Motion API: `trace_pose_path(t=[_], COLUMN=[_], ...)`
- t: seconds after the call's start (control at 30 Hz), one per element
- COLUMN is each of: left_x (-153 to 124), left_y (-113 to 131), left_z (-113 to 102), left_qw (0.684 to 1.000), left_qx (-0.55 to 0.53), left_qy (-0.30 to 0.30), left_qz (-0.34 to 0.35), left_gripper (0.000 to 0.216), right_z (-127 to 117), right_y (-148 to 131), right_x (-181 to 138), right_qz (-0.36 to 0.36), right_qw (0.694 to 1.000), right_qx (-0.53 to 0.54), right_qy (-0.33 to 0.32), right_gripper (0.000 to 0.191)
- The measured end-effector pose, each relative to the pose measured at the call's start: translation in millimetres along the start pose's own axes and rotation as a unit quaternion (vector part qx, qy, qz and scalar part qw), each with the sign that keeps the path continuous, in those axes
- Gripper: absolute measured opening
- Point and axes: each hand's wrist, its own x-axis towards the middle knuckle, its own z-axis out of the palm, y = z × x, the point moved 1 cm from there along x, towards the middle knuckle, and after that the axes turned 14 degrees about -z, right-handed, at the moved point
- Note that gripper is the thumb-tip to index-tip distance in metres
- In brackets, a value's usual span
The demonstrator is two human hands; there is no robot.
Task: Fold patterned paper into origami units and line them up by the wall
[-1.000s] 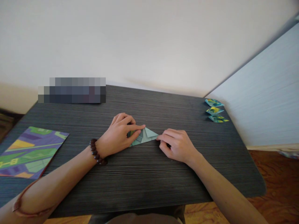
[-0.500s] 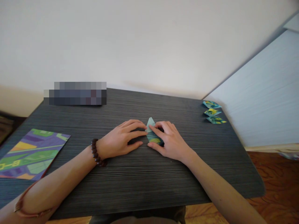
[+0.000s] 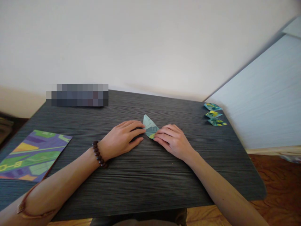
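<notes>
A small folded piece of paper (image 3: 150,127), pale green with darker teal and yellow print, lies on the dark table between my hands, one point facing away from me. My left hand (image 3: 122,138) rests with fingers stretched out and apart, its fingertips at the paper's left edge. At the lower right edge, my right hand (image 3: 175,141) has its fingers drawn together on the paper; its thumb tip is close beside them.
Three folded paper pieces (image 3: 213,114) in blue, green and yellow stand in a row at the table's right back. A flat patterned sheet (image 3: 35,157) lies at the left. A pixelated object (image 3: 77,95) sits at the back left, near the wall (image 3: 150,47).
The folded paper has turned, its far point now further left. My right fingers have slid from its face to its lower right edge. My left hand has barely moved.
</notes>
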Motion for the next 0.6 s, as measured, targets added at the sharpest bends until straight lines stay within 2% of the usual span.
trace_pose_path(t=[0.13, 0.33, 0.47, 0.6], left_x=[-1.2, -2.6, -1.5, -1.3], left_y=[10.8, 27.2, 30.8, 31.5], left_z=[2.1, 7.1, 8.0, 8.4], left_qw=[0.999, 0.994, 0.992, 0.992], left_qx=[0.028, 0.053, 0.058, 0.066], left_qy=[0.018, 0.086, 0.098, 0.096], left_qz=[-0.017, -0.045, -0.053, -0.053], left_gripper=[0.03, 0.021, 0.018, 0.017], right_z=[5.9, 9.7, 4.4, 2.9], right_y=[1.5, 4.6, 1.9, -1.9], right_x=[2.5, 3.1, 3.9, 5.1], right_qz=[0.033, 0.072, 0.053, 0.036], right_qw=[0.999, 0.993, 0.991, 0.993], right_qx=[0.018, 0.077, 0.122, 0.113], right_qy=[0.033, 0.051, 0.033, 0.02], right_gripper=[0.02, 0.021, 0.02, 0.02])
